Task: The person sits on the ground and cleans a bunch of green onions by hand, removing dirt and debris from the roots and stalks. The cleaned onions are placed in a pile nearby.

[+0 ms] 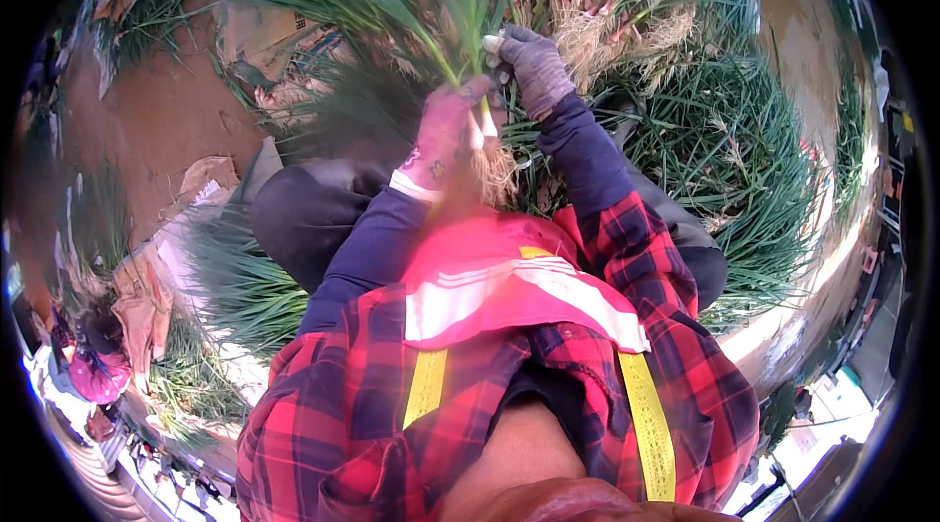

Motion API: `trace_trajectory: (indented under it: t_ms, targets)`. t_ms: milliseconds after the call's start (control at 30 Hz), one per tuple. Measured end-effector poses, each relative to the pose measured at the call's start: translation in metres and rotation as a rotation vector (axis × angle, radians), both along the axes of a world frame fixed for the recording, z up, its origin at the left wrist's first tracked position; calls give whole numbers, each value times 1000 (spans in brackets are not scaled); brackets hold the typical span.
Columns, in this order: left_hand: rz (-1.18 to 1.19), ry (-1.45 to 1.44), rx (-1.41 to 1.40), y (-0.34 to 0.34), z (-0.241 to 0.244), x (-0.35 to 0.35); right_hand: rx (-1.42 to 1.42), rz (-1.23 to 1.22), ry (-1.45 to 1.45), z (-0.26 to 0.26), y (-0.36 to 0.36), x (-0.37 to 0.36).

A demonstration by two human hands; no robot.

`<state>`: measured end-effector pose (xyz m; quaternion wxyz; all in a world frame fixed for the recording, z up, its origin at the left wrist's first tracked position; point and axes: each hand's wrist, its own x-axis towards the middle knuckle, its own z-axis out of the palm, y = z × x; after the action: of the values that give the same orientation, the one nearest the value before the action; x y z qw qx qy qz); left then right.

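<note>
My left hand, in a pinkish patterned glove, is closed around the lower stems of a few green onions. Their white bases and tan roots hang below the fist, and the green leaves fan upward, partly blurred. My right hand, in a greyish knit glove with pale fingertips, is beside the stems at upper right, its fingers bent. Whether it grips a leaf or stem cannot be told. Behind it lies a heap of unpeeled green onions with reddish bases and bushy roots.
Loose green leaves are piled at my right. More green onions lie beside my left knee. Brown paper or sacking is at upper left, on brown ground. Another person in pink is at the far lower left.
</note>
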<state>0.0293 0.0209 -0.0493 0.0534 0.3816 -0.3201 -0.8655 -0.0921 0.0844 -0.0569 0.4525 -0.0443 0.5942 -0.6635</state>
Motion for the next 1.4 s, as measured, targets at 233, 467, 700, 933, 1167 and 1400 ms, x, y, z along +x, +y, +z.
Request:
trace_trajectory:
  t_ms: [233, 467, 700, 933, 1167, 1400]
  targets:
    - [293, 268, 203, -29, -20, 1, -162, -197, 104, 47, 39, 17]
    - [504, 395, -107, -62, 26, 4, 696, 1310, 784, -5, 70, 39]
    - [227, 397, 357, -68, 0, 13, 969, 426, 862, 2, 15, -9]
    - [70, 97, -14, -39, -18, 3, 427, 320, 362, -46, 15, -40]
    - [-125, 187, 105, -23, -7, -3, 180, 711, 50, -17, 45, 11]
    - [-173, 55, -46, -15, -18, -2, 139, 261, 57, 0, 33, -14]
